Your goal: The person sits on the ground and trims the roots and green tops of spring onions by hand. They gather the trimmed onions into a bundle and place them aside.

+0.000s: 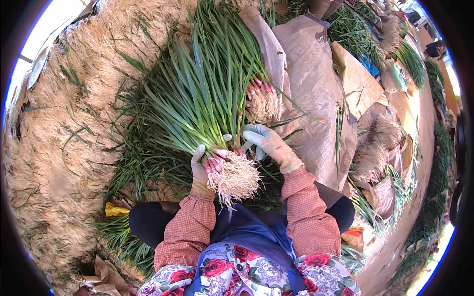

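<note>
My left hand (198, 165), in a pale glove, is closed around a thick bunch of green garlic (234, 175), near its pinkish bulbs. Shaggy pale roots point toward me, and long green leaves spread away up the pile. My right hand (261, 139), also gloved, is just right of the bunch. Its fingers bend around the lower part of a single green garlic stalk (240, 123); the fingertips are partly hidden. Beyond the right hand, another bunch of green garlic (263, 101) lies with its bulbs and roots toward me, beside a cloth edge.
Dry straw-like roots (64, 163) cover the ground at left. A greyish sack sheet (311, 84) stretches along the right. Farther right lie wrapped bundles (382, 190) with roots showing. Loose green leaves (148, 165) surround my knees, and a yellow packet (117, 209) sits by the left knee.
</note>
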Available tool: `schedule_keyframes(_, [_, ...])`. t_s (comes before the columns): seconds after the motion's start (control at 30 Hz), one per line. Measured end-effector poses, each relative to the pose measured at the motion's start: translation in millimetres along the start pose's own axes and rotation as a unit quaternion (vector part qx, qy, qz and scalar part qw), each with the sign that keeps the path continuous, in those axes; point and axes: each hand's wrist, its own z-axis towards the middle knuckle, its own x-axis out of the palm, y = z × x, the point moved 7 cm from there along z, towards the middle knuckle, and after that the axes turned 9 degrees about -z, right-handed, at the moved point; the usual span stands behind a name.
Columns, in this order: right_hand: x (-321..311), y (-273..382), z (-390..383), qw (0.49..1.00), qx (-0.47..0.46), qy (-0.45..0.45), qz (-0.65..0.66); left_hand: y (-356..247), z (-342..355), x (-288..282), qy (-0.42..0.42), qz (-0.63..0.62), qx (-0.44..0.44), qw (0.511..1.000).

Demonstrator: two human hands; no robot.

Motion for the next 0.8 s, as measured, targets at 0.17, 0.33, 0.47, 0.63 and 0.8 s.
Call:
schedule_keyframes(0.17, [-16, 3, 20, 0.968, -0.052, -0.215, -0.118, 0, 4, -15, 0.043, 0.026, -0.041, 0.998])
schedule_keyframes(0.33, [6, 13, 51, 0.973, -0.024, -0.105, -0.205, -3, -8, -2, 0.002, 0.005, 0.002, 1.000])
schedule_keyframes(0.47, [-61, 8, 42, 0.909, -0.014, -0.288, -0.300, -3, -13, 19, 0.080, -0.071, 0.003, 0.994])
schedule_keyframes(0.63, [26, 15, 45, 0.997, 0.022, 0.039, -0.064, -7, -19, 24, 0.103, -0.101, -0.045, 0.989])
schedule_keyframes(0.8, [71, 10, 44, 0.945, -0.044, 0.020, 0.325, -8, -20, 16, 0.080, -0.033, -0.027, 0.996])
